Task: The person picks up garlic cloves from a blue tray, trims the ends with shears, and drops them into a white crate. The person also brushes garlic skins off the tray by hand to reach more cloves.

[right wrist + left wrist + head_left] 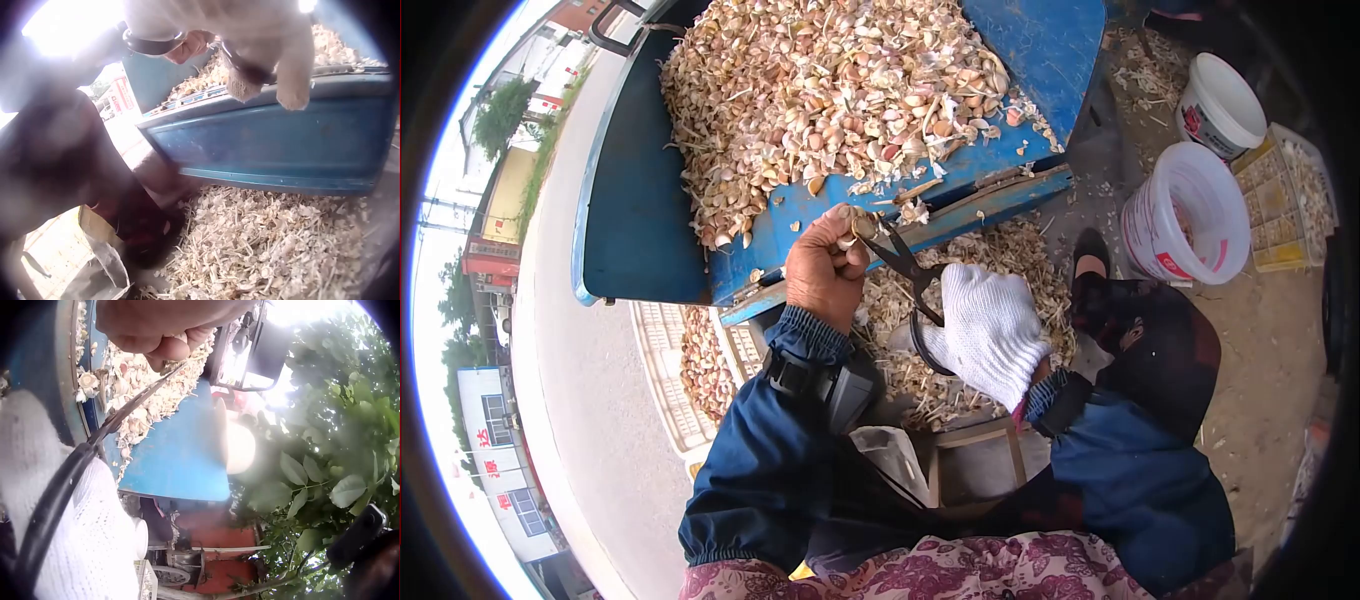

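Here, the bare left hand (825,272), fingers curled, pinches a small tan piece of garlic (861,224) above the near edge of a blue metal trough (628,235), which carries a broad heap of pale and pinkish garlic cloves (830,95). The right hand (990,328), in a white knitted glove, is closed around the handles of dark metal scissors (918,278), their blades reaching to the garlic piece, with dry papery husks (269,244) spread below the trough.
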A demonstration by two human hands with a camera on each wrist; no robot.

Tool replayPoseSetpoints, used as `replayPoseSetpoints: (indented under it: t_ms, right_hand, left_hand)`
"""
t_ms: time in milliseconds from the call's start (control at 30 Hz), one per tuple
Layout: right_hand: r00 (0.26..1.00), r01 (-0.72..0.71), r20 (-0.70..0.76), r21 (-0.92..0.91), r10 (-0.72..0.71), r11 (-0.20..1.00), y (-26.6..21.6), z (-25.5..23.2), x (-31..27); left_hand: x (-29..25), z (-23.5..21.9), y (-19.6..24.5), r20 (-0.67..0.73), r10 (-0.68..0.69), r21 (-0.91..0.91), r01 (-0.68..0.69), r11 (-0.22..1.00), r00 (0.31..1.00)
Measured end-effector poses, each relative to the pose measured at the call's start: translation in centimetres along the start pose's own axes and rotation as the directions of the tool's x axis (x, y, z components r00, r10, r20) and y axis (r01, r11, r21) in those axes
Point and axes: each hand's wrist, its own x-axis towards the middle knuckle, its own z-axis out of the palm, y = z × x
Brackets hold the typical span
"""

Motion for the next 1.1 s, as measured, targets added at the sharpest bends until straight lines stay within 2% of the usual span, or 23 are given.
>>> replayPoseSetpoints:
  t_ms: [67, 133, 200, 233, 300, 367, 467, 533, 633, 700, 767, 833, 867, 900, 967, 1000, 1033, 1067, 1100]
  right_hand:
    - [1.0, 0.001, -0.027, 0.002, -0.001, 1.0, 0.0, -0.3, 0.1]
    - [0.997, 0.012, -0.072, -0.081, -0.018, 0.997, -0.2, -0.7, -0.1]
    - [1.0, 0.003, -0.025, -0.092, -0.005, 0.996, -0.7, -1.3, -0.2]
    - [1.0, -0.011, 0.021, -0.103, 0.014, 0.995, -0.8, -1.4, -0.4]
    - [0.999, -0.04, -0.002, -0.097, 0.04, 0.995, -0.5, -0.8, -0.6]
    - [0.992, -0.125, 0.005, -0.031, 0.125, 0.992, -0.3, -0.9, -0.3]
    - [0.996, -0.086, -0.033, -0.07, 0.084, 0.994, 0.0, -0.7, -0.3]
    - [0.997, -0.074, -0.043, -0.081, 0.07, 0.994, 0.3, -0.5, -0.4]
    - [0.996, -0.083, 0.015, 0.014, 0.083, 0.996, 1.1, -0.5, -0.3]
    - [0.999, -0.036, -0.002, 0.18, 0.037, 0.983, 1.6, -0.2, 0.0]
    - [0.998, -0.04, -0.038, 0.22, 0.049, 0.975, 1.4, -0.3, -0.1]
    - [0.996, -0.082, 0.077, 0.472, 0.051, 0.878, 1.4, -0.6, -0.2]
    - [0.998, -0.059, 0.003, 0.552, 0.069, 0.832, 1.4, 0.1, -0.3]
    - [0.998, -0.061, 0.006, 0.549, 0.068, 0.834, 1.4, 0.0, -0.4]
    - [0.994, -0.105, 0.076, 0.689, 0.073, 0.717, 1.3, -0.7, -0.5]
    - [0.976, -0.207, 0.196, 0.723, 0.093, 0.659, 1.0, -1.1, -0.6]
    - [0.977, -0.206, 0.195, 0.722, 0.091, 0.661, 0.9, -1.5, -0.7]
    - [0.928, -0.372, 0.35, 0.856, 0.126, 0.358, 0.8, -1.9, -0.9]
    - [0.86, -0.504, 0.501, 0.863, 0.1, 0.013, 0.7, -2.4, -1.0]
  left_hand:
    - [-0.5, 1.2, -0.5, -0.144, -0.005, -0.005, 0.004, 1.0, 0.99]
    - [-0.3, 1.4, -0.7, -0.174, -0.007, 0.009, 0.009, 1.0, 0.985]
    - [-0.3, 1.4, -0.6, -0.208, -0.006, 0.021, 0.011, 1.0, 0.978]
    - [-0.5, 1.5, -0.5, -0.186, -0.006, 0.016, 0.01, 1.0, 0.983]
    - [-0.5, 1.7, -0.9, -0.16, -0.014, 0.008, 0.016, 1.0, 0.987]
    - [-0.8, 1.7, -1.3, -0.181, -0.041, -0.009, 0.04, 0.999, 0.983]
    - [-0.8, 1.2, -1.7, -0.112, -0.077, -0.08, 0.069, 0.994, 0.991]
    - [-1.2, 1.5, -2.0, -0.091, -0.064, -0.055, 0.059, 0.997, 0.994]
    - [-1.6, 1.7, -2.3, -0.043, -0.047, -0.03, 0.046, 0.998, 0.998]
    - [-1.7, 1.7, -2.3, -0.018, -0.038, -0.032, 0.037, 0.999, 0.999]
    - [-1.8, 1.9, -2.0, 0.05, -0.022, 0.023, 0.021, 1.0, 0.998]
    - [-2.0, 2.1, -1.8, 0.07, -0.036, 0.014, 0.035, 0.999, 0.997]
    - [-2.2, 2.4, -1.7, 0.09, -0.053, 0.009, 0.053, 0.999, 0.995]
    - [-2.4, 2.5, -1.6, 0.089, -0.054, 0.003, 0.054, 0.999, 0.995]
    - [-2.9, 2.8, -1.3, 0.152, 0.004, 0.056, -0.013, 0.998, 0.988]
    - [-3.2, 3.0, -1.2, 0.153, 0.005, 0.054, -0.014, 0.998, 0.988]
    - [-3.4, 3.1, -1.1, 0.15, 0.0, 0.107, -0.016, 0.994, 0.989]
    - [-3.6, 3.2, -1.0, 0.146, -0.004, 0.16, -0.02, 0.987, 0.989]
    - [-3.7, 3.0, -1.0, 0.146, 0.0, 0.158, -0.023, 0.987, 0.989]
